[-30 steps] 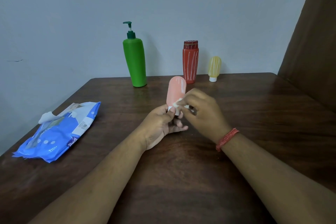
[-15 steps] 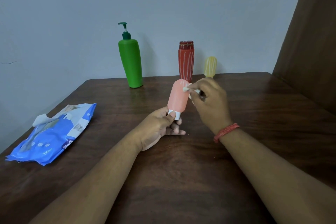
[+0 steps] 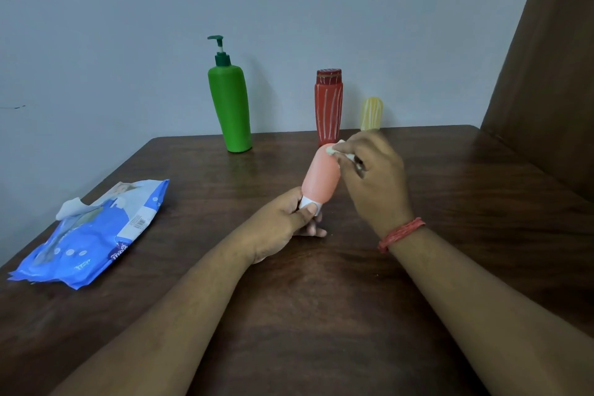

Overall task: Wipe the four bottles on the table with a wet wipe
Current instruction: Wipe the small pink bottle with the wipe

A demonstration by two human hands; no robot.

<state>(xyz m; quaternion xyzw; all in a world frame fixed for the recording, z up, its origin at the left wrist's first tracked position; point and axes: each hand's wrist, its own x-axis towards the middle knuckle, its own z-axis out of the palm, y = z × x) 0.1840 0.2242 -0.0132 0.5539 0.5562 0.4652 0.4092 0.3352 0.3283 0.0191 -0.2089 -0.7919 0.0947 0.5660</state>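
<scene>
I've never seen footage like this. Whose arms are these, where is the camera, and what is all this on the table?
There is no machine here: a person wears a wide-angle camera on the head, looking forward and down, so you see their own arms. The left hand holds a pink bottle by its white cap end, tilted. The right hand presses a small wet wipe against the bottle's rounded top. On the wooden table, by the wall, stand a green pump bottle, a red striped bottle and a small yellow bottle. At the left lies a blue wipes pack.
</scene>
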